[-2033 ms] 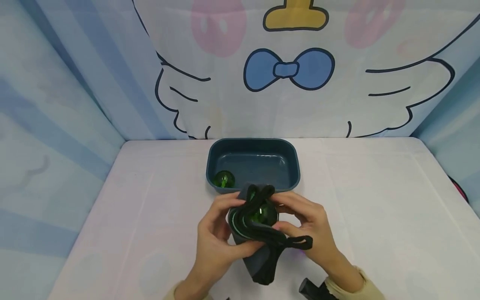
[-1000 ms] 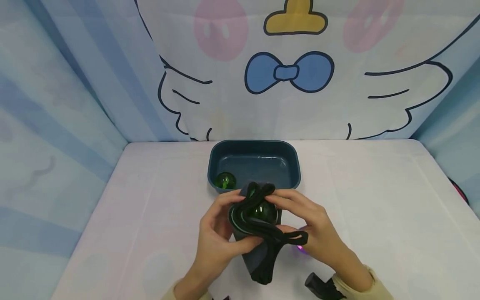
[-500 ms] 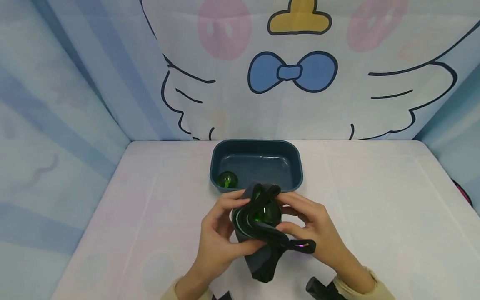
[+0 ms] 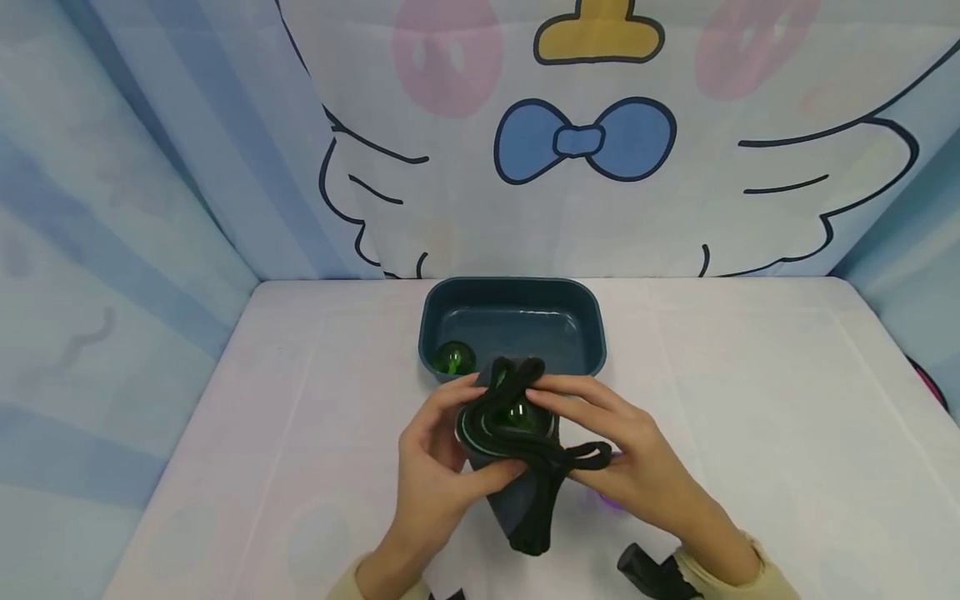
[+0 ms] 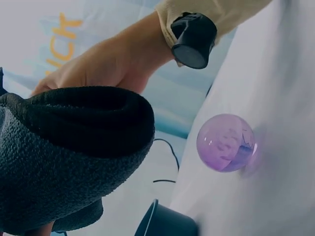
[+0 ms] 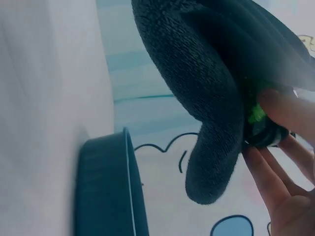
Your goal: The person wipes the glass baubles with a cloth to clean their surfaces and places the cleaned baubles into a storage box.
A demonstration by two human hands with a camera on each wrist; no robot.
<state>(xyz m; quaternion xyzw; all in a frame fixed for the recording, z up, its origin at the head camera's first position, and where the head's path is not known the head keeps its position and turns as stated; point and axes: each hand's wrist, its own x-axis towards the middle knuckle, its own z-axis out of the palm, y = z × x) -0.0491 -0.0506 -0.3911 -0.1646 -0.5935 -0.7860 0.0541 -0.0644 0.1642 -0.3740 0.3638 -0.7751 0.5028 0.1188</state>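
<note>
Both hands hold a dark grey drawstring pouch (image 4: 521,504) upright just above the table, in front of the tray. A green glass ball (image 4: 516,414) shows in its rolled-open mouth. My left hand (image 4: 450,442) grips the pouch's left side, thumb across the front. My right hand (image 4: 585,429) lays its fingers over the mouth and pinches the black cord (image 4: 585,457). The left wrist view shows the pouch's thick rim (image 5: 74,123) in close-up. In the right wrist view, fingertips (image 6: 290,110) press at the green ball (image 6: 253,114) inside the pouch (image 6: 197,73).
A dark teal tray (image 4: 513,285) stands behind the hands with a second green ball (image 4: 453,359) in its near left corner. A purple ball (image 5: 226,142) lies on the white table beside my right hand. Cloth walls close in three sides.
My right fingers have slid further over the pouch's mouth, covering more of the green ball. The cord loop has shifted slightly. The pouch stays in both hands.
</note>
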